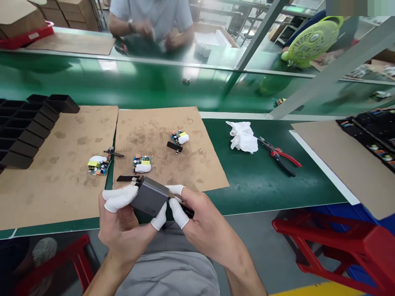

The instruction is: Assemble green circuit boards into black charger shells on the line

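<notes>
In the head view, my left hand [125, 218] is closed around a dark grey power adapter [152, 195], with white finger cots on its fingertips. Metal prongs show at the adapter's left end. My right hand [203, 218], also in finger cots, pinches a slim black-handled tool [188, 211] whose thin metal tip meets the adapter's right end; its exact kind is unclear. Just beyond the adapter lie a small circuit board [142, 163] and a flat black plastic piece [127, 178]. Two more circuit boards, one on the left [98, 165] and one farther back [180, 137], lie beside black pieces.
Cardboard sheets [148, 127] cover part of the green table. Stacked black casings [27, 123] stand at left. Red-and-black pliers [279, 156] lie beside a crumpled white cloth [243, 137]. Across a green conveyor belt [129, 82] sits another person [151, 20]. A red stool [345, 246] stands at right.
</notes>
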`<state>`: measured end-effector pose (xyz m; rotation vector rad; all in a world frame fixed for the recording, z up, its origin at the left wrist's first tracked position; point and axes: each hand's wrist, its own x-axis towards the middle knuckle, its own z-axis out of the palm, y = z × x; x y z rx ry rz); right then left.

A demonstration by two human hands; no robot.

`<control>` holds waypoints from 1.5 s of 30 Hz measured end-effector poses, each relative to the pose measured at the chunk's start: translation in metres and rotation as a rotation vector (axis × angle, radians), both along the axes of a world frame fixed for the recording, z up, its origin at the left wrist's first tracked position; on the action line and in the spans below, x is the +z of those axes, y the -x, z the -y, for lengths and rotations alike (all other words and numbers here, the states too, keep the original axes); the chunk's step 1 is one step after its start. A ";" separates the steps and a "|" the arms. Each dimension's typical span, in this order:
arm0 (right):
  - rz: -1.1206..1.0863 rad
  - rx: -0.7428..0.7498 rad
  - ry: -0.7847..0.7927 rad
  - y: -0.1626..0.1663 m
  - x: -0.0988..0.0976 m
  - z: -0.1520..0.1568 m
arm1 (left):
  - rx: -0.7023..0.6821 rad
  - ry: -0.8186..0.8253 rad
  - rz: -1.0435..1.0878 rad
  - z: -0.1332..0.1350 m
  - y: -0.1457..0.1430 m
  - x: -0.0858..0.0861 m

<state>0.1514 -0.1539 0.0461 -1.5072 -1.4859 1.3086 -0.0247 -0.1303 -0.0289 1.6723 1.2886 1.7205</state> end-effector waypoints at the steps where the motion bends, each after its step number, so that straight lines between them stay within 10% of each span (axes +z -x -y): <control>1: -0.031 -0.004 -0.004 0.000 -0.003 0.000 | -0.007 -0.003 -0.008 -0.001 0.000 0.000; 45: -0.350 -0.064 0.002 0.006 -0.021 0.007 | -0.089 -0.010 0.048 -0.008 0.003 0.007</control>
